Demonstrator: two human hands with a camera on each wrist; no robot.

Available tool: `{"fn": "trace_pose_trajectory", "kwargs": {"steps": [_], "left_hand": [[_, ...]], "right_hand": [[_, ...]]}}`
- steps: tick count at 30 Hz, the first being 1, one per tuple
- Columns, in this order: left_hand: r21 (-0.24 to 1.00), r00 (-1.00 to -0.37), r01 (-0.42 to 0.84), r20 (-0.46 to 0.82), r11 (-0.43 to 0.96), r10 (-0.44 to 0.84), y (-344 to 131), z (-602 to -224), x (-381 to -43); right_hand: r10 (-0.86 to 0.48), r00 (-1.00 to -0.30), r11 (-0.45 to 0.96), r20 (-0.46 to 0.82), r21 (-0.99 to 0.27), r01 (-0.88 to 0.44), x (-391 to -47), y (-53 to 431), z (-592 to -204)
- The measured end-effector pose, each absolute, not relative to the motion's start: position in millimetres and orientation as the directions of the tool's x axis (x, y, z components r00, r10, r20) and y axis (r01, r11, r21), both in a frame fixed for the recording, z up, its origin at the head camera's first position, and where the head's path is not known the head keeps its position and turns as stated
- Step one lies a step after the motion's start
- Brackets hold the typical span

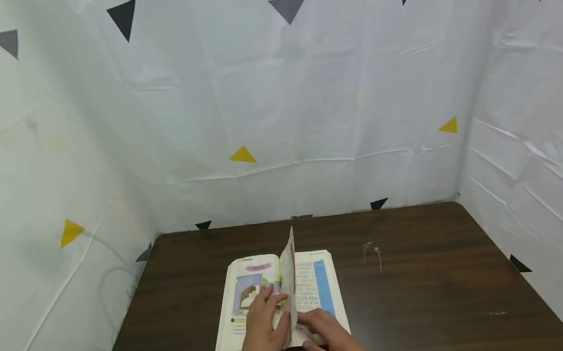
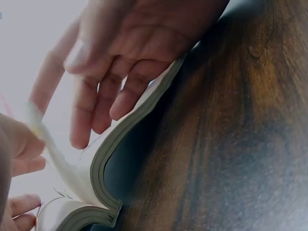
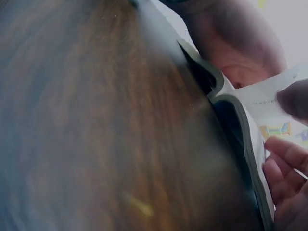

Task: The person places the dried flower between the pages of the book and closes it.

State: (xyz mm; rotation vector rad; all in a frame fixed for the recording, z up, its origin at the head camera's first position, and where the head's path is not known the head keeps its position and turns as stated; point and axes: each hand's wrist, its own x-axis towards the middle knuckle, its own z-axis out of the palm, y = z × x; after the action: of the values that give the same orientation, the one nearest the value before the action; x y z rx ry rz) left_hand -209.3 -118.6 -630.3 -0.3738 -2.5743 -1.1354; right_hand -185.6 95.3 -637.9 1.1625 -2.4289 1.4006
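Observation:
An open book (image 1: 226,329) lies on the table, with printed text and pictures. One leaf (image 1: 289,279) stands nearly upright from its spine. My left hand (image 1: 263,328) is over the left page, fingers extended, the index finger reaching up close to the leaf. In the left wrist view the other fingers of the left hand (image 2: 139,53) hang over the page. On the leaf's other side, my right hand (image 1: 331,340) is low over the right page. Its thumb appears near the leaf in the right wrist view, and the fingers (image 3: 286,149) bend loosely by the page edge.
The dark wooden table (image 1: 432,309) extends around the book. To the book's right lie two thin dried sprigs (image 1: 378,257). White sheeting (image 1: 304,97) with grey, black and yellow triangles hangs behind the table and at both sides.

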Motion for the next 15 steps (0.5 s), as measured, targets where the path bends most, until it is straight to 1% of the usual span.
{"fn": "trace_pose_trajectory", "kwargs": {"steps": [2,4,7,11,13,15], "left_hand": [[0.698,-0.924,0.343,0.371,0.628,0.093,-117.6,-628.2,-210.6],[0.727,-0.927,0.335,0.370,0.599,0.070,-116.9,-626.5,-211.0],[0.789,-0.937,0.311,0.349,0.530,0.031,-116.8,-623.7,-210.5],[0.849,-0.948,0.276,0.317,0.451,-0.016,-118.1,-618.8,-208.3],[0.868,-0.949,0.276,0.313,0.413,-0.023,-119.6,-614.7,-205.3],[0.867,-0.941,0.307,0.339,0.394,-0.013,-121.7,-609.9,-200.9]], "right_hand": [[-0.567,-0.647,0.345,0.510,-0.566,-0.749,-186.4,93.5,-639.0],[-0.571,-0.601,0.377,0.560,-0.472,-0.797,-186.7,92.0,-640.0],[-0.578,-0.572,0.384,0.582,-0.425,-0.820,-186.4,90.7,-640.8],[-0.590,-0.578,0.402,0.564,-0.416,-0.816,-185.0,88.9,-639.5],[-0.606,-0.603,0.426,0.518,-0.428,-0.797,-183.6,86.7,-637.7],[-0.621,-0.632,0.460,0.463,-0.438,-0.772,-181.8,83.7,-636.1]]}}
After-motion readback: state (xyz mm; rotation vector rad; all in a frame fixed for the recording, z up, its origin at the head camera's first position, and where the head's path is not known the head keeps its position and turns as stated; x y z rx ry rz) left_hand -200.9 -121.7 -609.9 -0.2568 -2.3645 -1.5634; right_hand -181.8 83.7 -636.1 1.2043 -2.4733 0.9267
